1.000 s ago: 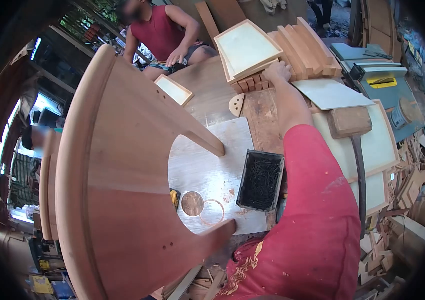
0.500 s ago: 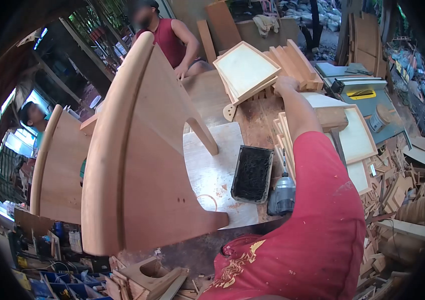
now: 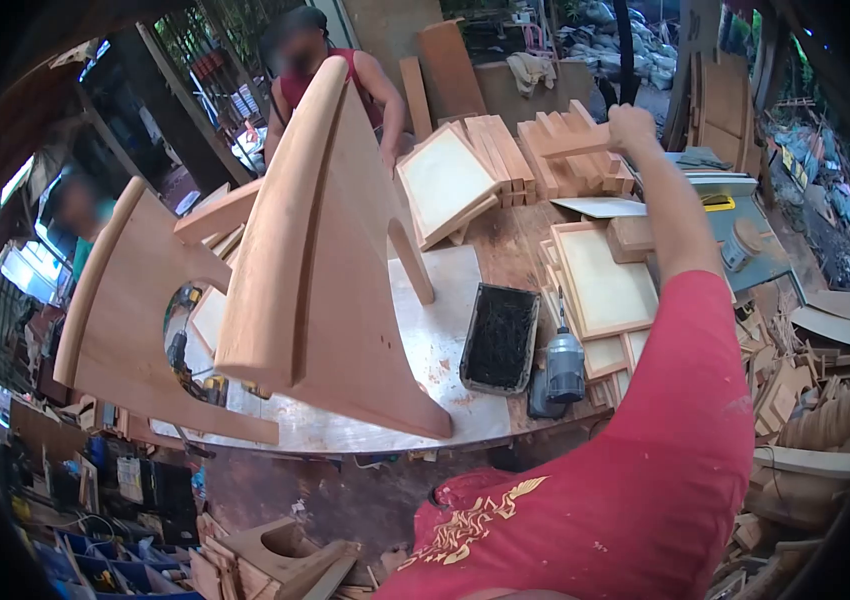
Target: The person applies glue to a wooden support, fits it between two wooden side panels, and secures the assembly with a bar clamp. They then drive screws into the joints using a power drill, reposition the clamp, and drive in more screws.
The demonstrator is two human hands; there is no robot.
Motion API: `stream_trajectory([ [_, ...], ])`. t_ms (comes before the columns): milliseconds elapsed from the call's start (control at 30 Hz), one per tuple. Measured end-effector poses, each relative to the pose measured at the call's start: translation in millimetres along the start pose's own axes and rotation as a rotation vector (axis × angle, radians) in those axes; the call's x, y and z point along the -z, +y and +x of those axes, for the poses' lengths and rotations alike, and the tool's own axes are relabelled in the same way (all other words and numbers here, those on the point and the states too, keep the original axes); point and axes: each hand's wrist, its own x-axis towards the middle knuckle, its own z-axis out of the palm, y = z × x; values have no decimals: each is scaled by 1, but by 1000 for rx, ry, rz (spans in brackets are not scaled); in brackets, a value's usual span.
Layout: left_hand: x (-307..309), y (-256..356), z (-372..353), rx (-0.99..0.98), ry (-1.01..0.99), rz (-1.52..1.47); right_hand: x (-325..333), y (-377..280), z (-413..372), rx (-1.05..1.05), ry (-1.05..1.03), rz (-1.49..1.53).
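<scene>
My right hand (image 3: 633,130) is closed around one end of a wooden bar (image 3: 575,142), at the far side of the table over a row of similar wooden bars (image 3: 555,180). A large curved wooden panel (image 3: 275,250) with a thick rounded edge rises in front of me on the left. My left hand is out of sight. Nearer to me on the table lie a black tray of dark screws or nails (image 3: 498,338) and a cordless drill (image 3: 564,368) with its bit pointing away. Beneath my right forearm sits a wooden mallet head (image 3: 631,238).
Framed pale panels (image 3: 605,278) are stacked at right, with more framed panels (image 3: 448,185) farther off. A second curved panel (image 3: 130,310) stands at left. Two people are across and left of the table (image 3: 465,425). A table saw (image 3: 760,240) and wood scraps (image 3: 795,370) are at right.
My right hand has moved up and right from beside the framed panels and now holds a wooden bar aloft. The near curved panel appears turned and higher at its lower end.
</scene>
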Motion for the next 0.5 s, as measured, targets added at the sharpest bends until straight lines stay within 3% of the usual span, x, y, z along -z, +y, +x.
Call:
stream_trajectory([
  [133,0,-36,18,-183,27,-16,41,33,-29,145,181,78],
  [233,12,-59,41,-75,-66,-105,94,40,-82,199,271,145],
  [267,23,-54,47,8,-125,-143,95,54,-91,253,432,191],
  [367,41,-75,78,-85,-98,-238,155,76,-158,183,525,243],
  [400,47,-84,86,-159,-81,-303,188,74,-195,77,442,199],
  [500,86,-82,76,-133,-96,-471,241,107,-287,137,757,341],
])
